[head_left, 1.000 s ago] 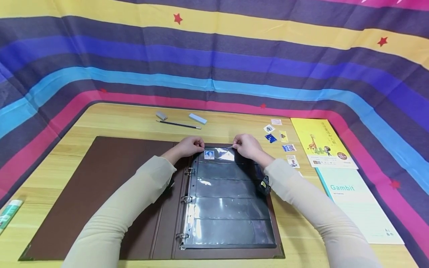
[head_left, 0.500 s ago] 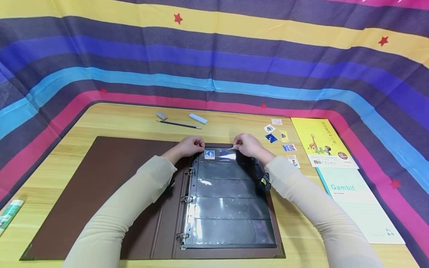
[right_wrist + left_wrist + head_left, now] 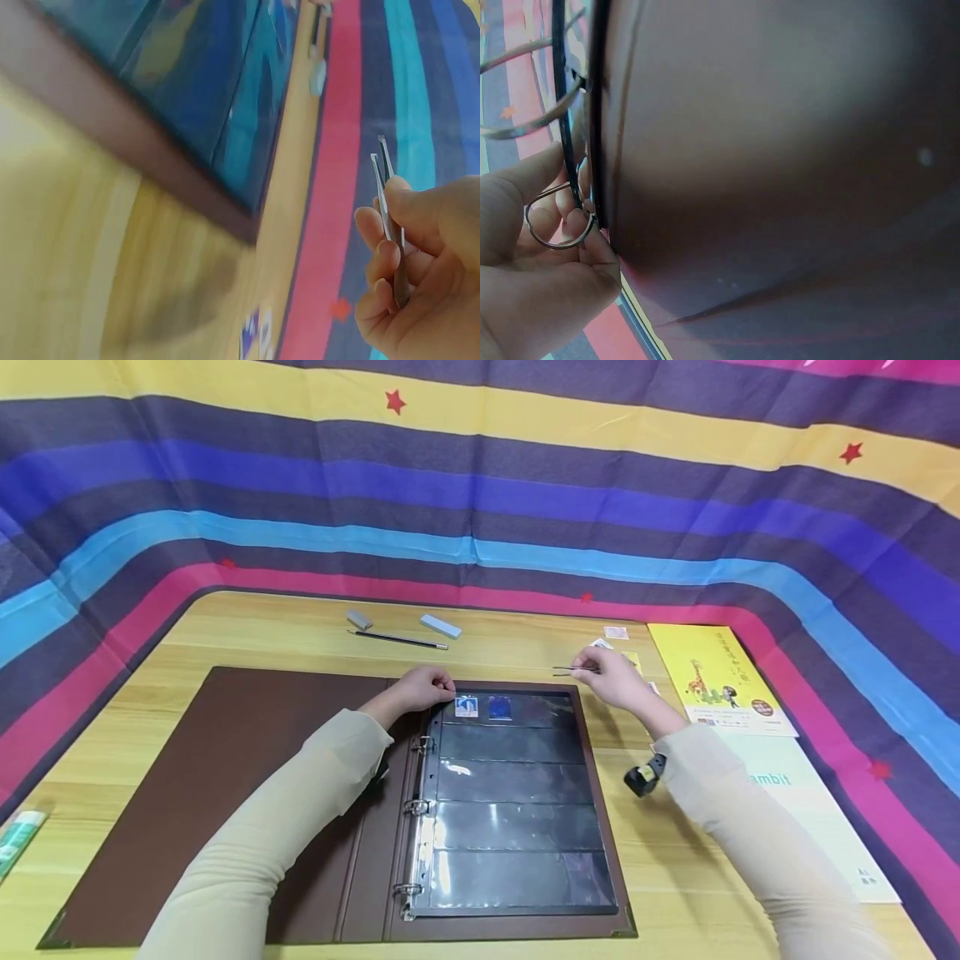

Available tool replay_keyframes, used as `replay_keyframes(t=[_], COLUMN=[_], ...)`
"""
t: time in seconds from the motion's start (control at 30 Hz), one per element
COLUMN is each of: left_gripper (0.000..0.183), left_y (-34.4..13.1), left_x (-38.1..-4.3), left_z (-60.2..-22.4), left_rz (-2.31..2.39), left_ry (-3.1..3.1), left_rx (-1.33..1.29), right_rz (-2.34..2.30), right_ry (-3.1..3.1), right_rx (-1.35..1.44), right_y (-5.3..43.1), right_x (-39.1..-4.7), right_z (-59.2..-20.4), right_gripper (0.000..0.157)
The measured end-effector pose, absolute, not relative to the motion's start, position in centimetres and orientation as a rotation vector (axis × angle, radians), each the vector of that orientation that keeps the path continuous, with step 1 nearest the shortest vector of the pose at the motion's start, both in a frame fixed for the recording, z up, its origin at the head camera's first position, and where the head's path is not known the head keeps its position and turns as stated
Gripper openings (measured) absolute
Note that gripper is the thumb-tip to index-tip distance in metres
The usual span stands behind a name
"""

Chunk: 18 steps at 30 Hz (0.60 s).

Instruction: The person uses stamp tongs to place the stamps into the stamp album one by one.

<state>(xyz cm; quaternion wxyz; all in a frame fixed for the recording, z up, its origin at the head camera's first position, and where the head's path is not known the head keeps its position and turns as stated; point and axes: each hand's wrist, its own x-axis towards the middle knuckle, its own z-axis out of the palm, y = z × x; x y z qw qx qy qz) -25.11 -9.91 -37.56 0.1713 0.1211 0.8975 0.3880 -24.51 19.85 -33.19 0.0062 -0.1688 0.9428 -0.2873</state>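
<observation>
A brown ring binder album (image 3: 247,793) lies spread on the table, with a black pocket page (image 3: 517,785) on its rings. In the top pocket sit a light-blue stamp (image 3: 467,707) and a dark-blue stamp (image 3: 499,707), side by side. My left hand (image 3: 420,687) pinches the page's top left corner; the left wrist view shows its fingers beside a metal ring (image 3: 559,245). Right of the album's top corner, my right hand (image 3: 617,680) holds tweezers (image 3: 400,281) above the table. Their tips stand apart with nothing visible between them. That hand partly covers the loose stamps.
Loose stamps (image 3: 617,632) lie at the back right, beside a yellow booklet (image 3: 712,681) and a white notebook (image 3: 810,827). Behind the album are a pencil (image 3: 401,639), a white eraser (image 3: 441,627) and a grey block (image 3: 359,619). A green glue stick (image 3: 18,842) lies far left.
My right hand has left the page's top edge and moved right with the tweezers, toward the loose stamps. The dark-blue stamp now shows plainly in the pocket. My left hand has stayed put.
</observation>
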Motion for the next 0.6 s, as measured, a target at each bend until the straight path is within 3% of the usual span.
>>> replay_keyframes(t=[0.33,0.6], left_gripper=[0.010,0.010], left_y=[-9.9,-9.7], left_x=[-24.8,-24.8], left_z=[-37.3,-37.5], left_rz=[1.105,1.091], left_ry=[2.554,2.579], left_rx=[0.353,0.341], right_rz=[-0.783,-0.587], right_ry=[3.000,3.070], right_rx=[-0.324,-0.251], right_y=[28.1,33.1], right_x=[-21.5,-21.2], right_z=[-33.8,-35.3], right_gripper=[0.018,0.012])
